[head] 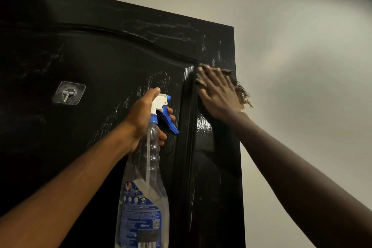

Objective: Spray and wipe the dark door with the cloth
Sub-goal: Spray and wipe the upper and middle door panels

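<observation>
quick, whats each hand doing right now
left hand: closed round the neck of the spray bottle, holding it.
right hand: open, fingers straight, pressing the cloth flat against the door.

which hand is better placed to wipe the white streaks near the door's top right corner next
Right. The right hand presses the cloth flat on the door just below those streaks; the left hand grips the spray bottle.
</observation>
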